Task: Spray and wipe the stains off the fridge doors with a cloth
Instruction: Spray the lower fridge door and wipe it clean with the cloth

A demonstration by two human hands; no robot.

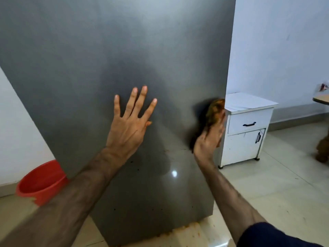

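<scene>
Cloth (pixel 214 111) under right hand (pixel 209 138)

Left hand (pixel 130 120) flat, fingers splayed — right hand (pixel 210 138) blurred, gripping.

Brushed grey metal fridge door (pixel 110 50), glossy floor tiles (pixel 267 184).

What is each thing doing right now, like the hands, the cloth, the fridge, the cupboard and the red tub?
left hand: flat on the fridge door, fingers spread, holding nothing.
right hand: pressing the cloth against the door's right edge, blurred.
cloth: stained orange-brown, bunched under the hand.
fridge door: shut, with dark specks low down.
white cabinet: drawer and door shut.
red tub: upright on the floor; contents not visible.
</scene>
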